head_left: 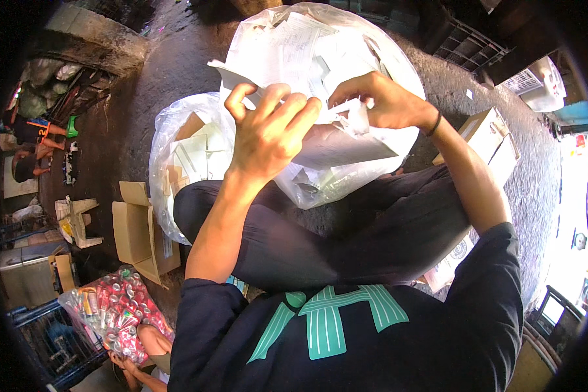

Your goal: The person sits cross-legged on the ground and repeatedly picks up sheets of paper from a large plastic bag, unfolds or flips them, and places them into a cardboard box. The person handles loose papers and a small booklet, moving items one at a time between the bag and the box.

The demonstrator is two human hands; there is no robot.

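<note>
A large clear plastic bag full of white papers stands before my crossed legs. Over its near side, my left hand has its fingers curled, the little finger lifted apart; thumb and index side meet a crumpled, torn white paper. My right hand, with a dark band at the wrist, pinches the other end of that paper. Its fingertips are partly hidden. Below the hands a wider greyish sheet lies across the bag's mouth.
A smaller plastic bag of paper and card stands at left, beside an open cardboard box. Lower left, another person's hands touch a bag of crushed cans. Right are a carton and a dark crate.
</note>
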